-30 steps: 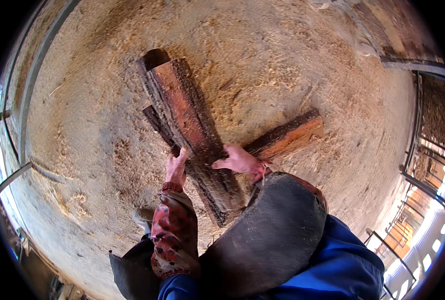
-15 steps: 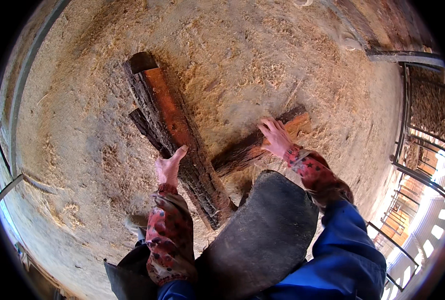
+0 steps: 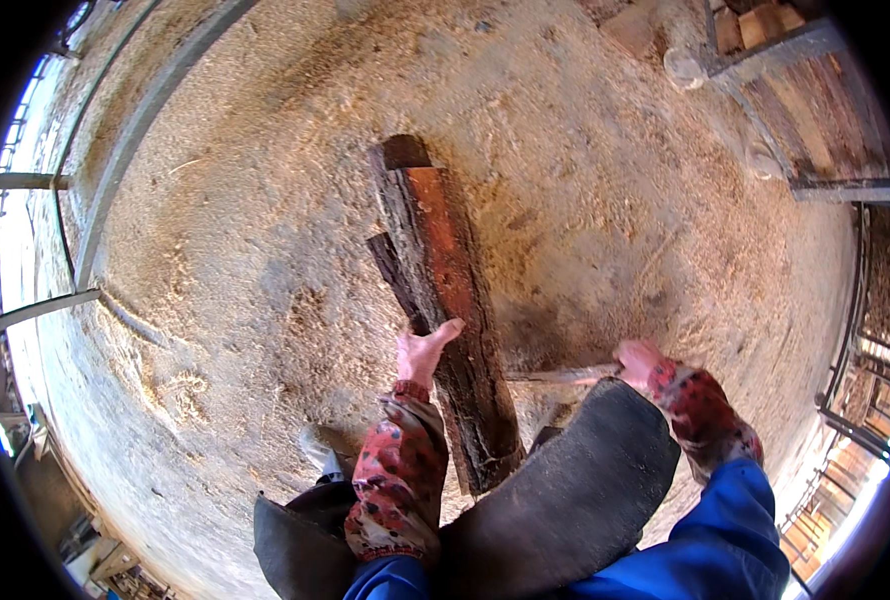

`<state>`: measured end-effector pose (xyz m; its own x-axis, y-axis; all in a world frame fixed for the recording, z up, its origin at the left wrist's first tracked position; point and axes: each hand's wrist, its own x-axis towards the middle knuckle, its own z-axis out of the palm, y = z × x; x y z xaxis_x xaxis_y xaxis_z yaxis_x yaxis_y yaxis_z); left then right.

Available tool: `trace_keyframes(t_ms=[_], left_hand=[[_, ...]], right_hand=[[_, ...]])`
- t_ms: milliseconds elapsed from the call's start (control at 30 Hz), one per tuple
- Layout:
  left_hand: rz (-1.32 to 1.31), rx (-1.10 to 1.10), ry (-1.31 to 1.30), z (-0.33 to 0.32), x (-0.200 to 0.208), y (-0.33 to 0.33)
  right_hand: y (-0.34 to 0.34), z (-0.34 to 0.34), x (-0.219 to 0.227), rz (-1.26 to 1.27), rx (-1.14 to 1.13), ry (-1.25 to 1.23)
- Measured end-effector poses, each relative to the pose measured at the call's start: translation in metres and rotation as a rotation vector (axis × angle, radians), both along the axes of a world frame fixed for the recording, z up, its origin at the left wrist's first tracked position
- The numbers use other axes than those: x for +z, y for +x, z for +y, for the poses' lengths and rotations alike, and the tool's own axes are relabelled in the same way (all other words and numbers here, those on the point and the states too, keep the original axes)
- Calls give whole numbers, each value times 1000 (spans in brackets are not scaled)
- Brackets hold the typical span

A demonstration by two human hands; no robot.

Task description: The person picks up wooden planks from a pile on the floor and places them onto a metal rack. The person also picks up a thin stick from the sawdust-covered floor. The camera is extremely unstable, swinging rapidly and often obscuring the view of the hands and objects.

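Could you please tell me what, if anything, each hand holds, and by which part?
The right hand holds a wooden slab by its right end. The left hand touches the left side of the stacked slabs; whether it grips is unclear.

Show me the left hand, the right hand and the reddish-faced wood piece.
Left hand (image 3: pixel 424 358), head view: its back.
Right hand (image 3: pixel 639 363), head view: its middle.
Reddish-faced wood piece (image 3: pixel 445 240), head view: reddish face.

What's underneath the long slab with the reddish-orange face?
A dark bark piece juts out at its left, a brown piece past its far end; the slab hides whatever else lies beneath.
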<state>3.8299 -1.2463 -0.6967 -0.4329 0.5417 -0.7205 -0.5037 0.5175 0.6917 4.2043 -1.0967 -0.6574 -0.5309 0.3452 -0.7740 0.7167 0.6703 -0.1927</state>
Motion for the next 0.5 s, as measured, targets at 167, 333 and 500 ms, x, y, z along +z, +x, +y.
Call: trace_keyframes(t_ms=[167,333,500], left_hand=[[-115,69,0,3,19,-14],[-15,18,16,8,22,-38],[183,-58,9,0,38,-84]], right_hand=[[9,-31,20,-46,-93,-23],[91,-87,-42,165,-112,188],[20,-78,10,-110,-254,21]])
